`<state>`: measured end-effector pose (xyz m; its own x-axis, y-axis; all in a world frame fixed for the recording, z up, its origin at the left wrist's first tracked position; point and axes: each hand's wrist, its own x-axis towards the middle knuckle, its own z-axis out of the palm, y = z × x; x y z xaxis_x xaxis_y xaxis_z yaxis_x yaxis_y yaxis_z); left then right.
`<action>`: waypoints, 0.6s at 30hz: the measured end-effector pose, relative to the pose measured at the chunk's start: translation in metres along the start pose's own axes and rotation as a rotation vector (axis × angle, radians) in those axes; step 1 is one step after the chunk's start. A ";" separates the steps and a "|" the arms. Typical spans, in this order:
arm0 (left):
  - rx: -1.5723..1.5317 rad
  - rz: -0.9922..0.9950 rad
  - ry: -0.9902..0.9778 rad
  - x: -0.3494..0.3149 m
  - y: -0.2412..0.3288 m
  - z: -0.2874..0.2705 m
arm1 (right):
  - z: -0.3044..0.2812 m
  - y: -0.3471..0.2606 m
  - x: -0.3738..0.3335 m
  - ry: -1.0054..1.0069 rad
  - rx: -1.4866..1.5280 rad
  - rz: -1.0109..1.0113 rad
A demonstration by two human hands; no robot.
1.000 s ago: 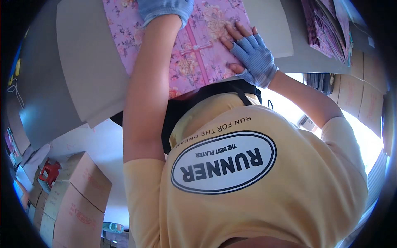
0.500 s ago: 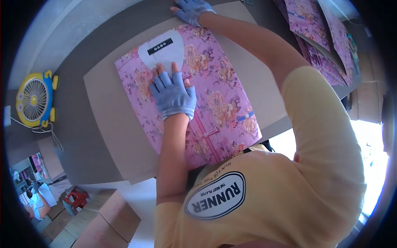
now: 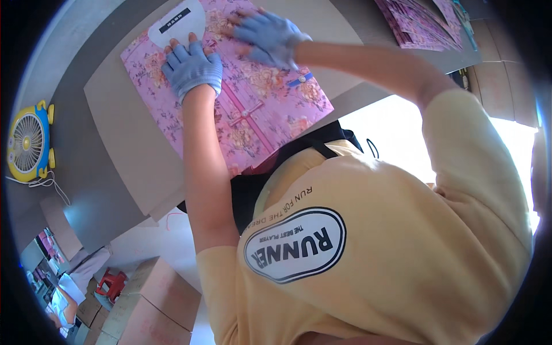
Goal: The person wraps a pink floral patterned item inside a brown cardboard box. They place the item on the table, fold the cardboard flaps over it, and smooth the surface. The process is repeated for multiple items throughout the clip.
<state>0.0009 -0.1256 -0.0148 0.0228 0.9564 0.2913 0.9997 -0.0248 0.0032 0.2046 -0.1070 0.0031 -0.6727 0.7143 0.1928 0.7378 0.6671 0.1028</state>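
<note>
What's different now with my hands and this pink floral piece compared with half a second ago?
Your right hand has come back toward you from the far edge of the pink floral piece and is now over its upper right part, blurred; contact is unclear. Your left hand stays flat, fingertips at the white patch.

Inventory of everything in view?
Floral piece: one, pink, top centre
Patch: one, white, on floral piece
Board: one, beige, under floral piece
Table: one, grey, under board
Fan: one, yellow and blue, left
Floral stack: count unclear, pink, upper right
Boxes: several, brown, lower left, right
Stool, apparently: one, red, lower left
Other person: one, pale top, lower left
Apron: one, black, waist
Shirt: one, yellow, lower centre
Left hand: one, blue glove, on floral piece
Right hand: one, blue glove, over floral piece
</note>
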 end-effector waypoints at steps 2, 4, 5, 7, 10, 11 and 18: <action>-0.009 0.001 0.017 -0.002 0.000 0.003 | -0.018 -0.024 -0.057 0.012 -0.021 -0.015; -0.020 0.007 0.010 -0.001 0.004 0.001 | -0.045 -0.049 -0.107 -0.029 0.026 0.011; -0.029 0.016 0.010 0.001 0.008 0.001 | -0.056 -0.061 -0.127 -0.049 0.055 0.027; -0.022 0.009 0.005 0.002 0.006 0.000 | -0.063 -0.080 -0.151 -0.037 0.111 0.103; -0.003 -0.007 -0.017 0.001 0.007 -0.005 | -0.056 -0.098 -0.164 0.023 0.146 0.174; 0.007 -0.012 -0.026 0.000 0.007 -0.007 | -0.056 -0.101 -0.165 0.052 0.150 0.191; -0.001 0.094 -0.075 -0.043 0.021 -0.019 | -0.066 -0.099 -0.164 -0.027 0.306 0.228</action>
<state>0.0208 -0.1726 -0.0086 0.1171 0.9688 0.2184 0.9931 -0.1155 -0.0201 0.2461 -0.3043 0.0262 -0.4978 0.8541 0.1508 0.8207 0.5201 -0.2365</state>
